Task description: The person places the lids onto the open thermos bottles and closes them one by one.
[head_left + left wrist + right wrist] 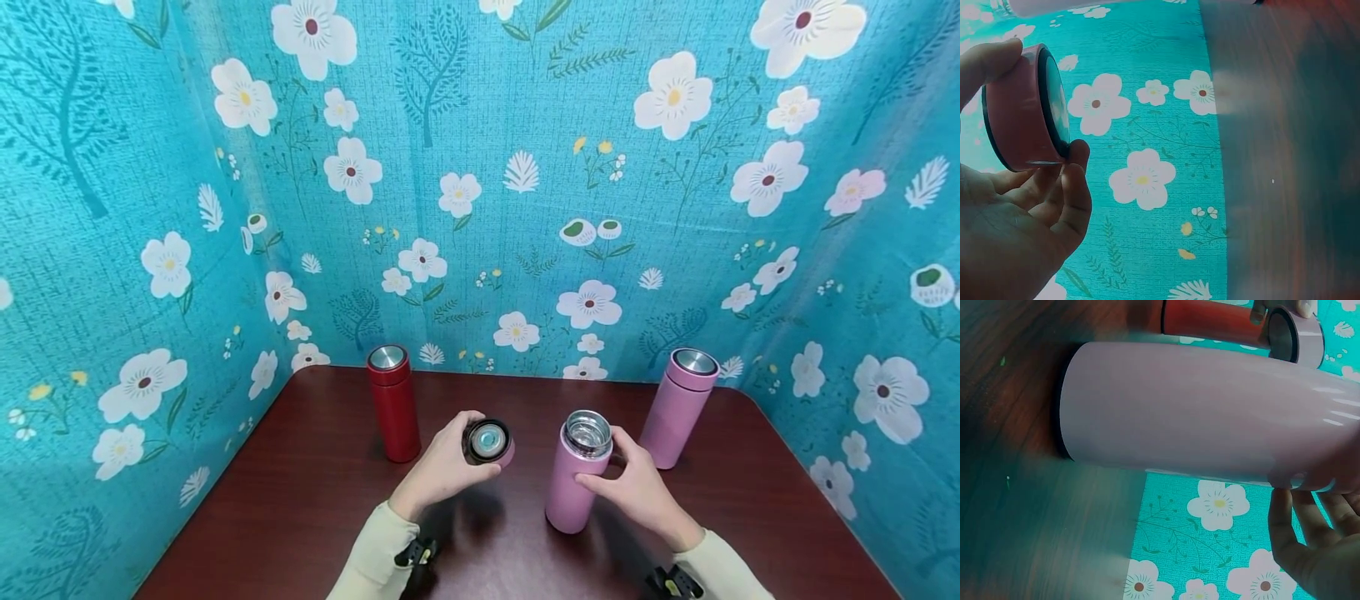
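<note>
My left hand (448, 463) holds a pink bottle lid (506, 456) above the table, its dark-rimmed underside turned up toward the head camera. In the left wrist view, thumb and fingers grip the lid (1017, 119) by its side wall. My right hand (643, 492) grips a pink thermos bottle (572, 492) just below its neck, thumb in front and fingers behind. The bottle has no lid on, so its shiny steel mouth (588, 433) shows, and it leans slightly to the right. A gap separates lid and bottle. In the right wrist view, the bottle body (1185, 409) fills the middle.
A red thermos (394, 417) with its lid on stands at the back left, beyond my left hand. Behind my right hand stands a second pink thermos (678, 412), also lidded. Blue flowered cloth (480, 208) hangs around the dark wooden table (300, 500).
</note>
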Available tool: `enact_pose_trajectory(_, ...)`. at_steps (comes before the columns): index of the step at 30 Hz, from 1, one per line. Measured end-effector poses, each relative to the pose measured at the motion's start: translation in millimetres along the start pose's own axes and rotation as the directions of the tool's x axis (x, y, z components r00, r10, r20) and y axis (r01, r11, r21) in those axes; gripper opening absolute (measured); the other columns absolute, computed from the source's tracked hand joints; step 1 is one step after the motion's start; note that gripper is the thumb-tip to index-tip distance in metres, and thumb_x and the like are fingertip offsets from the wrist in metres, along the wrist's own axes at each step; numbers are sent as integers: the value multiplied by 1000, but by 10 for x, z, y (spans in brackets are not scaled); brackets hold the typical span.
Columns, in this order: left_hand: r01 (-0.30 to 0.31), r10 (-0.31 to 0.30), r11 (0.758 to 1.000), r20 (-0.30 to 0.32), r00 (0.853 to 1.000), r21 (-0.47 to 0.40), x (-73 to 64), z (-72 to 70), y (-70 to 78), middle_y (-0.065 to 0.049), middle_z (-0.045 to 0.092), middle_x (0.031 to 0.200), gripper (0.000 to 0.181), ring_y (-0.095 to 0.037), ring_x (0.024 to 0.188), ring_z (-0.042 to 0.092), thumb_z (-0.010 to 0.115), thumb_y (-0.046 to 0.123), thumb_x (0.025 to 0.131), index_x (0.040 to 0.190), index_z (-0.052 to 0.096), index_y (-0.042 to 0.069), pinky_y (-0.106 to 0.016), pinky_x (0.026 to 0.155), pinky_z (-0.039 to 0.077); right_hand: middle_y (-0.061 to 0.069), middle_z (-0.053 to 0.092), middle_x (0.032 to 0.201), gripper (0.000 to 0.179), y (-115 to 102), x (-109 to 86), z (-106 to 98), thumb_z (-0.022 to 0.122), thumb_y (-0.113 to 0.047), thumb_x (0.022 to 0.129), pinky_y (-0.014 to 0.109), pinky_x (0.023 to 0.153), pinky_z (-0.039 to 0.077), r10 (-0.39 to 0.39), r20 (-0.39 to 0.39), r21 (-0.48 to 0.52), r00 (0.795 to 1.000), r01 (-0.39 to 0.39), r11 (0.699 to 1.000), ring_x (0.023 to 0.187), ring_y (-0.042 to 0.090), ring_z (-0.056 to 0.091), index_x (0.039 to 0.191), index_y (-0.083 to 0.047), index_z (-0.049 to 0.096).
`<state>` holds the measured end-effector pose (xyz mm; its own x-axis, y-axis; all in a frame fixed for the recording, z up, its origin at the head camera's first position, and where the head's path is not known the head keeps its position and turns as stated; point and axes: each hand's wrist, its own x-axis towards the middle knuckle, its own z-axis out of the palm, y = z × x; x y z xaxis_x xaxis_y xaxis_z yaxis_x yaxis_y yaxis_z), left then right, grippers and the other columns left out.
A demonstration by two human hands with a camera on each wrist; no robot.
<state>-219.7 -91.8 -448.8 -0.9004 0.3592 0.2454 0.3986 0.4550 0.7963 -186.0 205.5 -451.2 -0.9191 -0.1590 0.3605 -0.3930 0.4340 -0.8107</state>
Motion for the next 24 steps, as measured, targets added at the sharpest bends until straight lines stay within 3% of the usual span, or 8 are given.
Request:
enact_pose_trajectory(8, 0, 0, 992, 0, 1000, -122, 11, 9, 71, 2, 53, 118, 69, -14, 100, 55, 81, 28, 74, 129, 40, 16, -27, 82, 49, 1, 60, 116, 61, 28, -71, -36, 80, -17, 76, 29, 82, 50, 0, 29, 26, 1000, -1, 1000, 102, 10, 57, 128, -11, 50)
enact_pose_trajectory(15, -34, 30, 985, -27, 999, -169, 22, 24, 112, 3, 53, 118, 66, -16, 100, 53, 80, 25, 76, 129, 41, 17, -28, 80, 50, 3, 60, 116, 60, 76, -86, -23, 80, -16, 75, 28, 82, 50, -70, 44, 56, 997, 68, 996, 102, 11, 58, 128, -11, 51)
enact_pose_trajectory(24, -74, 64, 974, -53, 997, -216, 67, 86, 187, 1, 53, 119, 66, -17, 99, 50, 78, 21, 78, 131, 41, 16, -30, 78, 50, 6, 58, 120, 62, 121, -82, -18, 77, -14, 78, 27, 84, 49, -64, 84, 73, 994, 58, 996, 105, 12, 57, 132, -9, 47)
